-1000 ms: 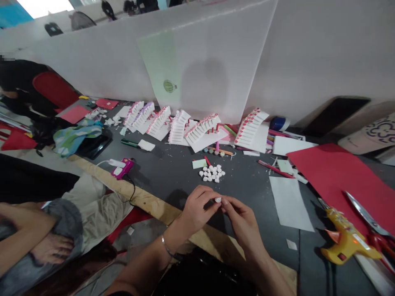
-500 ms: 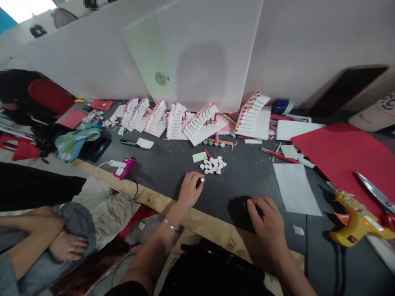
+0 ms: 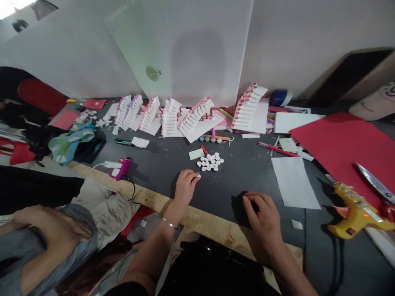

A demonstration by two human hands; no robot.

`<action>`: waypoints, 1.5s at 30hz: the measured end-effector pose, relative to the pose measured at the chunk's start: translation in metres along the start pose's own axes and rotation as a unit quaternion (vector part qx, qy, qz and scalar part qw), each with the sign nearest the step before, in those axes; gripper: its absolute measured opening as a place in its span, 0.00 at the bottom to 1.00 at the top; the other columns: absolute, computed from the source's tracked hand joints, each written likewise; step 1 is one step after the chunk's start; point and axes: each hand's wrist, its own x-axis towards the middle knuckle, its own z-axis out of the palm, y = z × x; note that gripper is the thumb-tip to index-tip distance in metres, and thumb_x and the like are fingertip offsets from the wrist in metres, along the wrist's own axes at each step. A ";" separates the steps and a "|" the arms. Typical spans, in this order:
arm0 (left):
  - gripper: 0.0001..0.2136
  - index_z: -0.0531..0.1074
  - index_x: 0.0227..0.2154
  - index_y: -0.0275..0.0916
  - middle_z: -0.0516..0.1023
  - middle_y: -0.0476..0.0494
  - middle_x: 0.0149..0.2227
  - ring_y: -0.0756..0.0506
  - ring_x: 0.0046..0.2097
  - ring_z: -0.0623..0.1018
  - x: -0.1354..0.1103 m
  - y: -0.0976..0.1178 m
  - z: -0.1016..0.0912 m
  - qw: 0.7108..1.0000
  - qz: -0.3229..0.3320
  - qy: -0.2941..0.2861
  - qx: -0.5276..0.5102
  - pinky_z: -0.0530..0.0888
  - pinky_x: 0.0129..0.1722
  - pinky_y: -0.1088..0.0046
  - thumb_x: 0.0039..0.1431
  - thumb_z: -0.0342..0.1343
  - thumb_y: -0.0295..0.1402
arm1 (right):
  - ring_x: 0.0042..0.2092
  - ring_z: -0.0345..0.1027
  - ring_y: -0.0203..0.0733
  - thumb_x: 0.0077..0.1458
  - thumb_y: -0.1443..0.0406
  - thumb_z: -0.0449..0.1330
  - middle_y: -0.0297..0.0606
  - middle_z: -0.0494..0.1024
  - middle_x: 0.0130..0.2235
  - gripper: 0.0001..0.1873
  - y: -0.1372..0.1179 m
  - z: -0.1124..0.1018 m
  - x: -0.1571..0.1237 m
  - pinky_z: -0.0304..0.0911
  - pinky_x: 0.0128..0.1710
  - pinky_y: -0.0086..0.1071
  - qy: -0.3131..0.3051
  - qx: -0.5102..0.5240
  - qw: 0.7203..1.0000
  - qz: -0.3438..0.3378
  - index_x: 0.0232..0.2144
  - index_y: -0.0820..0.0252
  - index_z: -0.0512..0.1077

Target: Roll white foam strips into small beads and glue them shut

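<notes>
My left hand (image 3: 184,188) is closed in a pinch on a small white piece (image 3: 198,176), just above the dark tabletop. Beyond it lies a pile of small white rounded pieces (image 3: 211,162), apart from my fingers. A pale green-white card (image 3: 196,154) and a short red stick (image 3: 204,150) are beside the pile. My right hand (image 3: 264,213) rests near the table's front edge, thumb and forefinger brought together. Whatever they hold, if anything, is too small to make out.
Stair-like white paper models (image 3: 197,115) with red or purple dots line the back wall. A yellow glue gun (image 3: 354,213), scissors (image 3: 375,185) and red sheet (image 3: 342,144) lie right. A white paper (image 3: 295,182) is near my right hand. Left are a purple power adapter (image 3: 121,168) and a seated person's hands (image 3: 58,226).
My left fingers have closed more tightly around the small white piece. My right hand stays almost still. The view has shifted slightly, and the seated person's hands have moved together.
</notes>
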 end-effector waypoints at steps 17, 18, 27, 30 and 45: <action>0.06 0.74 0.38 0.38 0.76 0.45 0.35 0.45 0.38 0.74 0.021 0.010 0.000 0.999 -0.034 0.030 0.013 0.72 0.41 0.68 0.57 0.58 0.27 | 0.32 0.66 0.43 0.64 0.58 0.52 0.38 0.74 0.28 0.17 -0.005 0.000 0.003 0.61 0.38 0.39 -0.004 0.014 1.000 -0.018 0.24 0.54 0.68; 0.05 0.74 0.37 0.38 0.76 0.44 0.35 0.45 0.39 0.74 0.026 0.012 0.001 0.999 -0.028 0.033 0.013 0.71 0.42 0.67 0.58 0.58 0.28 | 0.32 0.65 0.43 0.64 0.58 0.52 0.38 0.74 0.27 0.17 -0.006 -0.001 0.003 0.61 0.37 0.38 -0.002 0.018 1.000 -0.016 0.23 0.54 0.68; 0.10 0.77 0.41 0.39 0.78 0.41 0.40 0.45 0.42 0.76 0.050 0.015 0.009 0.999 0.015 0.036 -0.030 0.72 0.43 0.69 0.63 0.52 0.27 | 0.38 0.73 0.45 0.64 0.56 0.51 0.41 0.79 0.36 0.15 -0.001 0.004 0.002 0.65 0.39 0.37 0.035 0.057 0.998 0.008 0.39 0.58 0.74; 0.08 0.77 0.38 0.39 0.78 0.44 0.34 0.47 0.37 0.76 0.050 0.013 0.004 0.998 -0.016 0.067 -0.011 0.70 0.38 0.72 0.64 0.52 0.31 | 0.30 0.70 0.43 0.64 0.51 0.51 0.38 0.78 0.27 0.21 0.000 0.006 0.001 0.62 0.31 0.35 0.024 0.044 0.999 0.018 0.32 0.57 0.75; 0.13 0.75 0.28 0.40 0.74 0.52 0.20 0.50 0.25 0.72 0.020 0.074 0.023 0.985 0.163 -0.051 -0.032 0.69 0.41 0.67 0.67 0.50 0.37 | 0.37 0.66 0.51 0.63 0.62 0.53 0.50 0.76 0.35 0.11 0.033 -0.062 0.042 0.59 0.36 0.39 0.046 -0.372 0.927 0.009 0.36 0.63 0.72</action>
